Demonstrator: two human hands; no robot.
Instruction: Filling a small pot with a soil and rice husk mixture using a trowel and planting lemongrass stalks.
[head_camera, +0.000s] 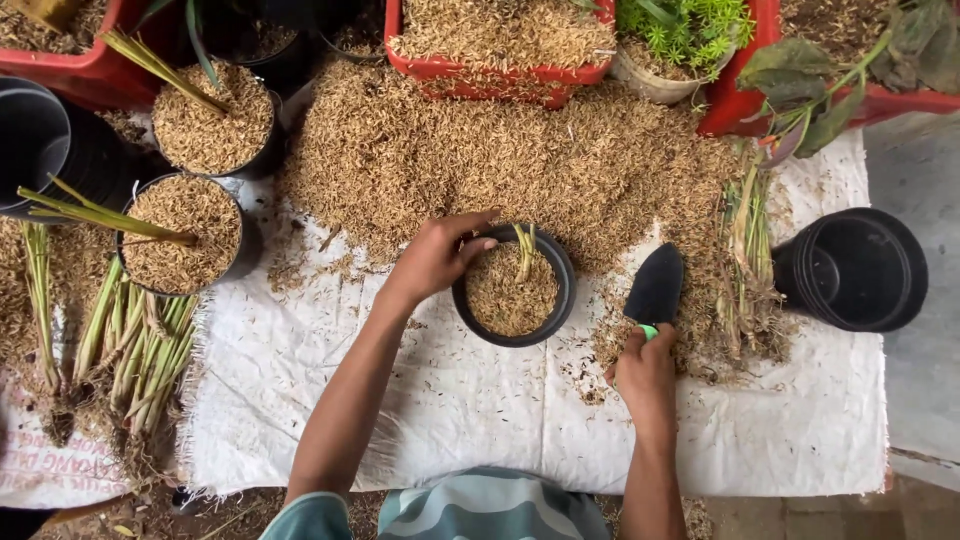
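1. a white woven sheet (480, 420) covers the work surface, frayed along its near edge.
2. a broad heap of dry tan husk (480, 160) lies across the far half of the sheet and spills toward both hands.
3. red crates (500, 75) stand along the far edge, one heaped with the same husk, with leafy green plants (690, 30) between them.
4. a stack of empty black pots (855, 268) lies on its side at the right end of the sheet, well apart from the hands.
5. two filled black pots (185, 232) stand at the left, each with a green stalk planted in husk; bundles of loose stalks (140, 350) lie just beside them.
6. more cut stalks (745, 260) lie at the right edge of the heap, near the trowel.
7. the black pot in the middle (514, 286) stands upright on the sheet, filled with husk, a short green cutting (524, 250) standing in it near the far rim.
8. the left hand (437, 255) grasps this pot's far-left rim, thumb hooked over the edge.
9. the right hand (646, 370) is clenched around the green handle of a black trowel (655, 285), whose blade points away, just right of the pot.
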